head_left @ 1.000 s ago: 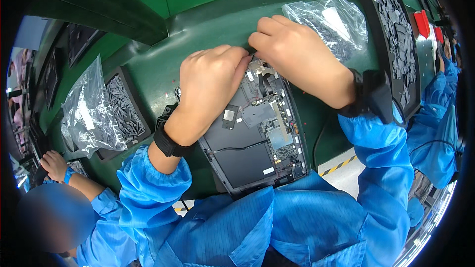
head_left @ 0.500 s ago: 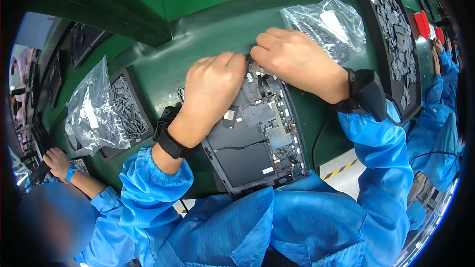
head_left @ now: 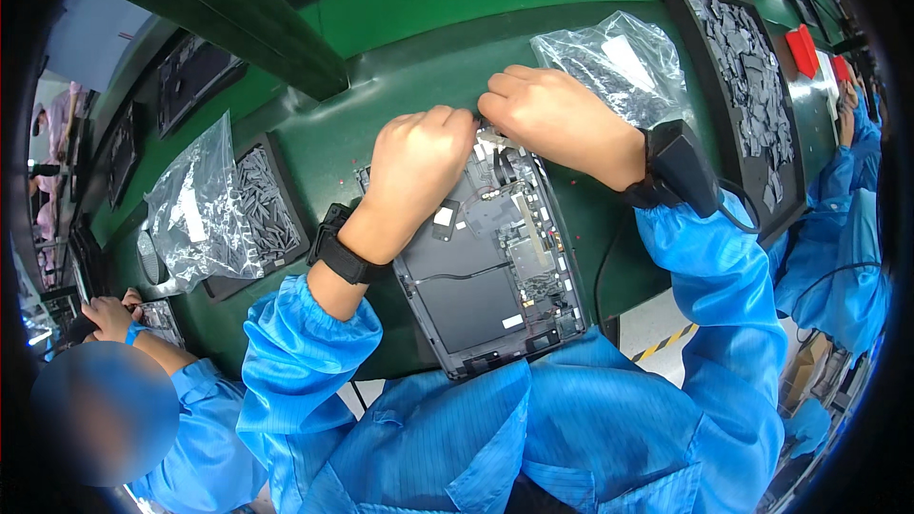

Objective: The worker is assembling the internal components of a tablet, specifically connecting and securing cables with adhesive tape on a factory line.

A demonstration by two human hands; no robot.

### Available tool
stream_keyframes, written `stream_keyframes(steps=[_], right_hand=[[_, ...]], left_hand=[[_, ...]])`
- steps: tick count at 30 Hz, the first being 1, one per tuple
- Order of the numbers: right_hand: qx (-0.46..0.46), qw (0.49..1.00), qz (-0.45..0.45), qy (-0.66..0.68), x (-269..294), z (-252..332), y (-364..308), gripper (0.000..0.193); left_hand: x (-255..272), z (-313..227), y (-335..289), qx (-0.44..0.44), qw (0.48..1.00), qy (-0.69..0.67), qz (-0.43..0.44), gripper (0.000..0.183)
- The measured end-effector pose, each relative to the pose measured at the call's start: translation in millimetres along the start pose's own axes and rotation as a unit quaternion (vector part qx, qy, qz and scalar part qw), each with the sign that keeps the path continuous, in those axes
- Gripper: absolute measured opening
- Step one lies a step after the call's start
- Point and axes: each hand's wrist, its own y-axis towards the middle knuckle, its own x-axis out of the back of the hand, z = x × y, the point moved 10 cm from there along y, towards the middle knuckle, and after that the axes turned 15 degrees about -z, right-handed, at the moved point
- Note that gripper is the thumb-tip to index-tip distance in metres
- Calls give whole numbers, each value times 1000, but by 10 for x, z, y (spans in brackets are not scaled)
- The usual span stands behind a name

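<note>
Device: opened, flat dark electronic unit (head_left: 466,309) lying on the green counter (head_left: 400,76), directly in front of the wearer; internal boards and cables exposed, near edge close to the blue smock (head_left: 428,438).
Left hand: (head_left: 419,157) at the device's far edge, back of hand up, fingers curled under; black strap (head_left: 350,259) round the wrist.
Left grip: narrow; fingertips hidden, cannot tell whether anything is held.
Right hand: (head_left: 547,114) at the same far edge, just beside the left, knuckles up; black wrist unit (head_left: 681,171) worn.
Right grip: narrow; contents likewise hidden, cannot tell.
Counter, left: clear bag (head_left: 195,219) overlapping a dark tray (head_left: 288,192) of small grey pieces.
Counter, right: second clear bag (head_left: 590,43) near a long black tray (head_left: 712,100) of flat grey pieces.
</note>
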Motion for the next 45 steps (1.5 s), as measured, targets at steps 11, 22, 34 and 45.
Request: stream_keyframes(steps=[11, 22, 34, 45], right_hand=[[-99, 989, -47, 103, 360, 468, -399, 26], [-179, 954, -197, 140, 544, 208, -710, 36], [38, 966, -239, -89, 582, 433, -591, 27], [-11, 975, -196, -105, 361, 437, -472, 23]], left_hand=[[652, -207, -376, 127, 989, -74, -26, 23], [376, -211, -418, 304, 915, -260, 48, 17], [186, 31, 244, 147, 975, -168, -4, 22], [25, 95, 137, 163, 978, -118, 47, 18]])
